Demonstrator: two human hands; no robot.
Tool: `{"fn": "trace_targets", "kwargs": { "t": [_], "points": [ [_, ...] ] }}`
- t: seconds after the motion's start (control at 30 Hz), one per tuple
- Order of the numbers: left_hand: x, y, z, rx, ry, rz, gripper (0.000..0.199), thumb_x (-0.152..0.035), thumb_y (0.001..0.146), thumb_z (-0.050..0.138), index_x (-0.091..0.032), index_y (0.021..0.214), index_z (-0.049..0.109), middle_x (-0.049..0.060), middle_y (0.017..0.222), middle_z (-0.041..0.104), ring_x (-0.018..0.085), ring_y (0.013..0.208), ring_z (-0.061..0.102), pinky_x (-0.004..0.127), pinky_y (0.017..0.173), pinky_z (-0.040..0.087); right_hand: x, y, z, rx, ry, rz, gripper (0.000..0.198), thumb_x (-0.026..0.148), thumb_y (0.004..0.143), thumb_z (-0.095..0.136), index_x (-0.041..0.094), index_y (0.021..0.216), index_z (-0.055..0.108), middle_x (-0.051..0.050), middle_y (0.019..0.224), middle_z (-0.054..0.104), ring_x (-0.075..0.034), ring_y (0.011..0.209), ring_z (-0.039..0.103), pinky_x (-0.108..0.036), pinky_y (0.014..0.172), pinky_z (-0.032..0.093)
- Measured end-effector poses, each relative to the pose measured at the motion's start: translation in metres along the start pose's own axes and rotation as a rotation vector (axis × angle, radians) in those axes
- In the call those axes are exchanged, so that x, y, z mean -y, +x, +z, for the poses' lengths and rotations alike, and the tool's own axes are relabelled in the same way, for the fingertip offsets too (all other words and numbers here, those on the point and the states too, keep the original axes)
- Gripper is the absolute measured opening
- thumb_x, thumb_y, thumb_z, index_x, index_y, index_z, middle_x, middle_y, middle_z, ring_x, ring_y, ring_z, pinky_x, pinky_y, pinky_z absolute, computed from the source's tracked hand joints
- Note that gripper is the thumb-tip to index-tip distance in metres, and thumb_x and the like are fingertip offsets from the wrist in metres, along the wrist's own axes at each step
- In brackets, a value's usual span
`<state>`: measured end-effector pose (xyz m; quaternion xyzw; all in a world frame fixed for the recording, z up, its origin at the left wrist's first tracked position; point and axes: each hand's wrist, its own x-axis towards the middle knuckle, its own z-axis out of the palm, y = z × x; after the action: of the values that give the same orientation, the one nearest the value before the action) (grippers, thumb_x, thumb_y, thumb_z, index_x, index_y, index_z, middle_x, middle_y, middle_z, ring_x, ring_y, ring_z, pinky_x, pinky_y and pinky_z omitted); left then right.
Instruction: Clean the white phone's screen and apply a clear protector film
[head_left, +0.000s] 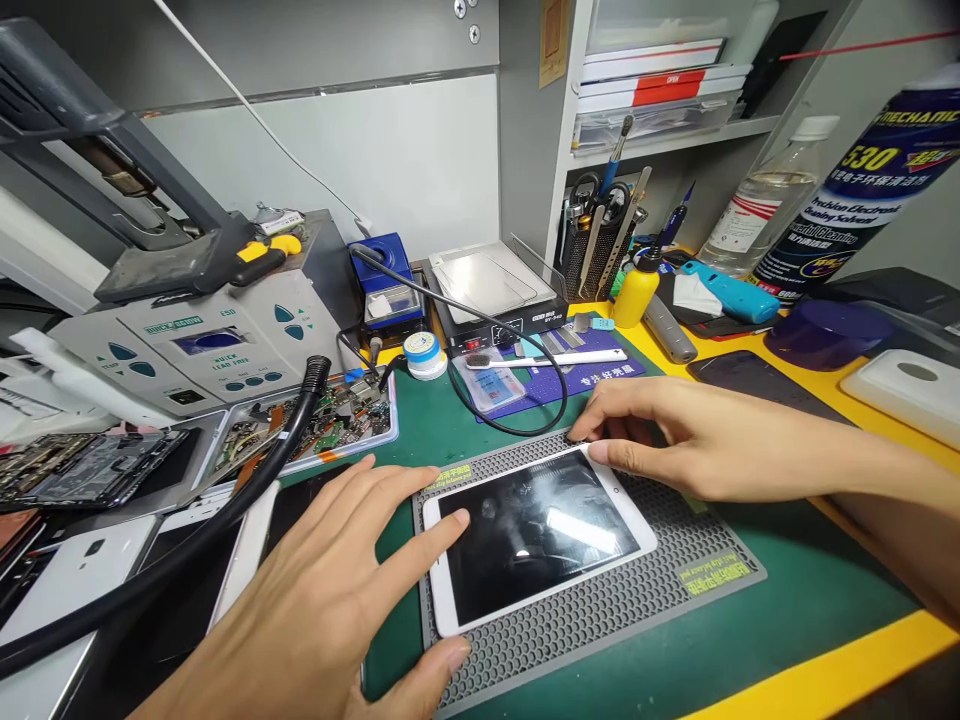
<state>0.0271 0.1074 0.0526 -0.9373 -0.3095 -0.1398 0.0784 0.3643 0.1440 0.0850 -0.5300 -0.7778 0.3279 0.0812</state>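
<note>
A: Where does the tablet lie?
B: The white-framed tablet [544, 535] lies flat, dark screen upward, on a grey honeycomb pad [720, 535], which rests on a green mat [810, 570].

A: How is the left hand [322, 570] disposed?
B: Its fingers are spread apart. One fingertip lies over the left part of the screen, another is near the far left corner, and the thumb is just beside the near left corner.

A: And the right hand [667, 440]?
B: Its thumb and forefinger are close together at the far right corner, the thumb at the edge. Whether they clamp it cannot be told.

A: What surrounds the pad?
B: Beyond it, a black cable [551, 370] loops beside a white-handled brush [577, 358] and a blue-lidded jar [424, 355]. To the left are a tray of small parts [391, 425] and a grey soldering station [217, 340]; to the right, a dark phone [750, 380] lies behind the right wrist.
</note>
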Motion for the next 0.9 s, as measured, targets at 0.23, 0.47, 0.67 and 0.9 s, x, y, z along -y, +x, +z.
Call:
{"fn": "trace_targets", "kwargs": {
  "t": [0.23, 0.47, 0.67, 0.9],
  "points": [
    [-0.0047, 0.0019, -0.0020, 0.043, -0.007, -0.038, 0.061, -0.040, 0.078, 0.070, -0.022, 0.135, 0.064, 0.017, 0.141, 0.060, 0.040, 0.128, 0.059, 0.062, 0.099, 0.057, -0.0045, 0.0008, 0.0008, -0.008, -0.007, -0.015, 0.035, 0.055, 0.095, 0.059, 0.026, 0.111, 0.072, -0.005, 0.104, 0.072, -0.024, 0.088, 0.067, -0.035, 0.076, 0.052],
    [-0.0052, -0.0002, -0.0071, 0.086, -0.032, -0.062, 0.064, -0.045, 0.079, 0.071, -0.023, 0.139, 0.062, 0.019, 0.144, 0.057, 0.043, 0.132, 0.056, 0.067, 0.098, 0.057, -0.0071, 0.0009, 0.0020, 0.001, 0.002, -0.002, 0.036, 0.058, 0.096, 0.057, 0.028, 0.111, 0.071, -0.005, 0.105, 0.072, -0.026, 0.091, 0.066, -0.037, 0.080, 0.053],
    [-0.0063, 0.0004, -0.0093, 0.127, -0.052, -0.084, 0.072, -0.048, 0.079, 0.073, -0.021, 0.144, 0.058, 0.022, 0.151, 0.051, 0.046, 0.137, 0.052, 0.068, 0.098, 0.057, -0.0083, 0.0021, 0.0021, 0.001, 0.009, -0.018, 0.035, 0.057, 0.096, 0.057, 0.028, 0.110, 0.071, -0.005, 0.105, 0.072, -0.027, 0.093, 0.067, -0.039, 0.082, 0.053],
    [-0.0050, 0.0018, -0.0078, 0.138, -0.061, -0.094, 0.075, -0.052, 0.079, 0.073, -0.023, 0.146, 0.055, 0.021, 0.152, 0.051, 0.047, 0.139, 0.050, 0.072, 0.097, 0.055, -0.0067, 0.0011, 0.0020, -0.028, 0.010, -0.037, 0.033, 0.053, 0.095, 0.060, 0.027, 0.109, 0.074, -0.006, 0.103, 0.074, -0.027, 0.090, 0.069, -0.037, 0.079, 0.056]
  ]
}}
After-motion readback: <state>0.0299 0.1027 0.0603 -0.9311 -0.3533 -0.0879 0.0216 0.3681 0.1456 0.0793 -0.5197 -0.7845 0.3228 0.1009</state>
